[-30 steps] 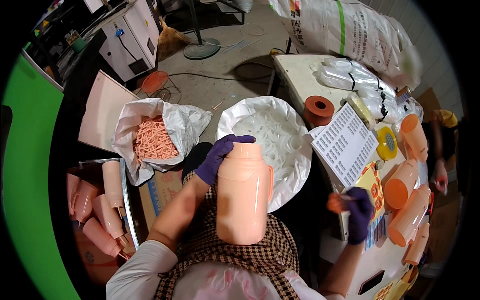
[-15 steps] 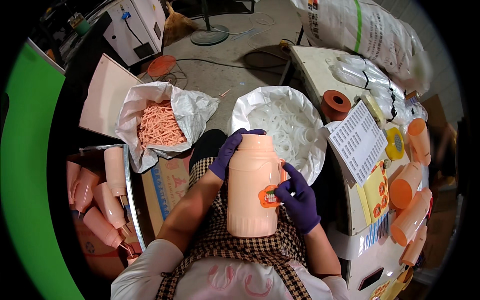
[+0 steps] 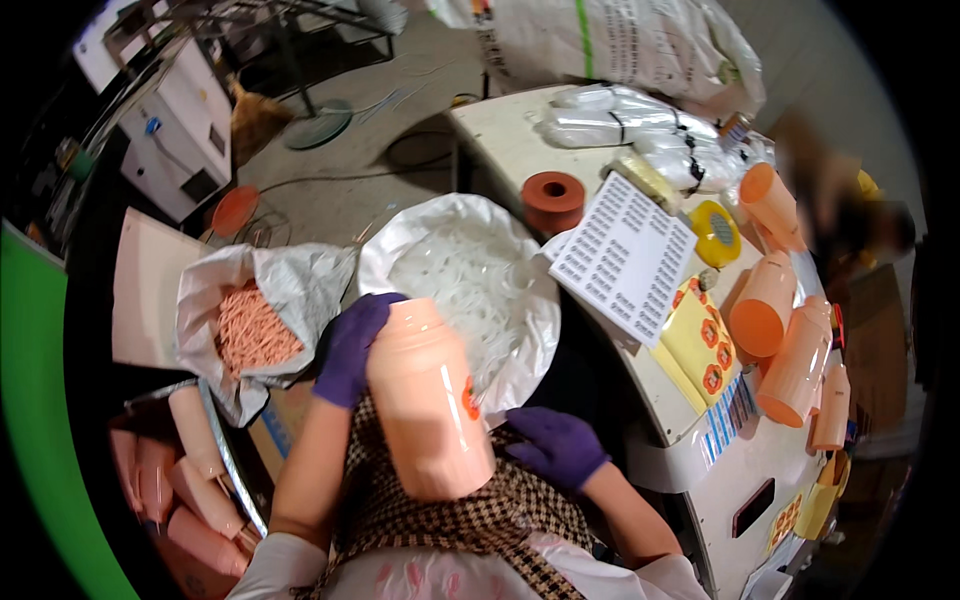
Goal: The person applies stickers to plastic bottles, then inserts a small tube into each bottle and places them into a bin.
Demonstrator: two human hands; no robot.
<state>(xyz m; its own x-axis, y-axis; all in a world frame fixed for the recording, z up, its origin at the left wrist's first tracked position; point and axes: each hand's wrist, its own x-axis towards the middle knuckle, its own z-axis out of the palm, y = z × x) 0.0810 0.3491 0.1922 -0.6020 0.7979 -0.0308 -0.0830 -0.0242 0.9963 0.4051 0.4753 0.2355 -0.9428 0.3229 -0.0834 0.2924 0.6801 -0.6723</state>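
Observation:
A glossy peach plastic thermos flask casing point(image 3: 425, 400) is tilted above my lap, its neck away from me and its base toward me. My left hand point(image 3: 350, 345), in a purple glove, grips it at the neck and shoulder; some of those fingers are hidden behind it. An orange flower-shaped sticker point(image 3: 471, 398) shows at the casing's right edge. My right hand point(image 3: 558, 447), also purple-gloved, is beside the lower right side of the casing with its fingers stretched out and nothing in them. Whether its fingertips touch the casing I cannot tell.
Ahead stands a white sack of translucent rings point(image 3: 465, 290); left of it, a sack of small pink pieces point(image 3: 255, 335). More casings lie in a box point(image 3: 258, 470) at left. The right-hand table point(image 3: 500, 115) bears a sticker sheet point(image 3: 625, 260), tape roll point(image 3: 553, 200), casings point(image 3: 797, 365) and phone point(image 3: 754, 507).
The view has swung to the right. The casing has turned, bringing its sticker to the right edge. My right hand has left the sticker and moved down beside the casing, fingers now extended.

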